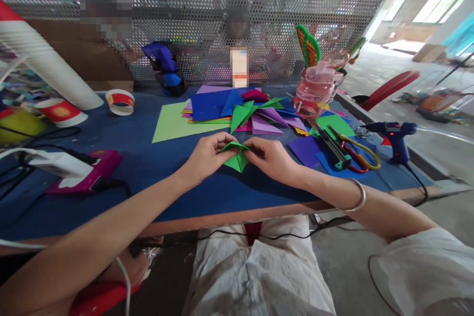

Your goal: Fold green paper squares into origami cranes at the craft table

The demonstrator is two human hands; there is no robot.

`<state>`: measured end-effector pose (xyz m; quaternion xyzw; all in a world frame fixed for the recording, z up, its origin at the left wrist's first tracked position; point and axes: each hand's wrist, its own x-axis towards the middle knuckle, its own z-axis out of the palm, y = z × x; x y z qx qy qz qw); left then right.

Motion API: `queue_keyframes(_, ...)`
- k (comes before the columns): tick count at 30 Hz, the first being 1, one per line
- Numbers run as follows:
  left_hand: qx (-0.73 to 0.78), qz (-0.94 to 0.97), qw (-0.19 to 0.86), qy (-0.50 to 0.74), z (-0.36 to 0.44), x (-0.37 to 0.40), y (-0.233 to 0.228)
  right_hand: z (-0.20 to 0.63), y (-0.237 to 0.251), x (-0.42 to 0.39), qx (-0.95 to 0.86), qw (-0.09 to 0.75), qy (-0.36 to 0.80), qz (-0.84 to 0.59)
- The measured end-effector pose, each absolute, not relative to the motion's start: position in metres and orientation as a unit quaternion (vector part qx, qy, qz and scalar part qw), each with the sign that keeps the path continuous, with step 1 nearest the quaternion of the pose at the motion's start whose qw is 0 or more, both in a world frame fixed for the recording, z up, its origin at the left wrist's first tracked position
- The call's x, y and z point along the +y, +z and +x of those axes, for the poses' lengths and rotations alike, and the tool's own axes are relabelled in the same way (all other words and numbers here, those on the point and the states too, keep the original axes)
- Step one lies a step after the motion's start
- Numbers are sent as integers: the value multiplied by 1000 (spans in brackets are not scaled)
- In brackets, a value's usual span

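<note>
At frame centre, my left hand and right hand pinch the green paper; even pressure should keep its folds crisp.

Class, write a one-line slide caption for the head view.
Left hand and right hand hold a folded green paper piece at a blue tabletop.

My left arm is reaching in from 8 o'clock, my right arm from 4 o'clock; my left hand is pinching toward 2 o'clock, my right hand toward 10.
</note>
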<state>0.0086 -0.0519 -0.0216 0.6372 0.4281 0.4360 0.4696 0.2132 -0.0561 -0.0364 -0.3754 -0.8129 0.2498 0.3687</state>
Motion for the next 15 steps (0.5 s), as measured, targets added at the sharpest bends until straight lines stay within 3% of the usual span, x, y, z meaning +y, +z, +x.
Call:
queue_keyframes(4,433,569,540,443,5,-47,-20,216,-35,-57,-834,436,138,-308)
queue_keyframes(9,434,547,579,421,4,-48,-17,220,-34,-54,-875,413,-16,-254)
queue_keyframes(15,428,565,566,421,10,-56,-20,220,-34,-53,-880,393,-51,-264)
